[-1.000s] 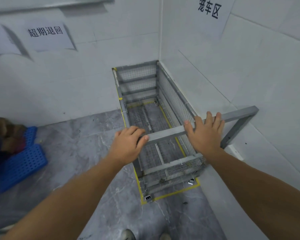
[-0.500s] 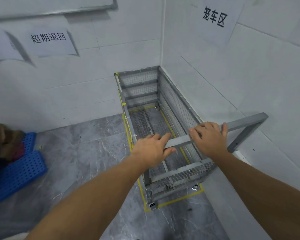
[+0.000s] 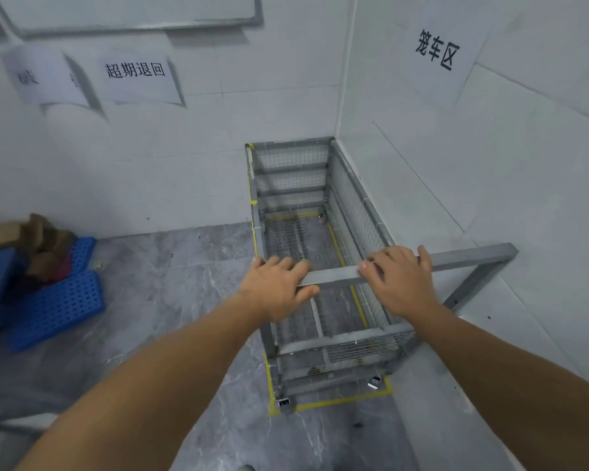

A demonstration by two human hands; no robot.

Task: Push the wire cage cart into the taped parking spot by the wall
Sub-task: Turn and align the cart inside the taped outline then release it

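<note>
Grip, left: our left hand [image 3: 279, 287] lies over the near end of the grey handle bar [image 3: 330, 276], fingers draped across the top and thumb tucked under its edge, closed loosely around the bar. Grip, right: our right hand [image 3: 400, 283] sits further along the same bar, fingers curled over the far side and thumb lying along the top, likewise holding it. Handle bar: one flat grey rail, running to the right past the cart toward the right wall [image 3: 490, 185], then bending down into a leg. Wire cage cart [image 3: 320, 205]: grey frame with mesh sides, empty, its far end in the corner against the back wall [image 3: 150, 171], its long side just beside the right wall. Yellow tape outline [image 3: 337, 401]: visible on the grey floor [image 3: 170, 300] along the left side and across the near end, with another strip showing through the mesh floor; the near casters [image 3: 284, 402] stand at the near tape line. Judgement: the cart looks essentially parked. To finish well, we would press evenly through both hands, keep the frame parallel to the right wall, and check that both near casters sit inside the tape. Sundry: blue perforated crates [image 3: 55, 304] and brown cardboard [image 3: 31, 239] at left, well apart; paper signs [image 3: 135, 71] on both walls.
</note>
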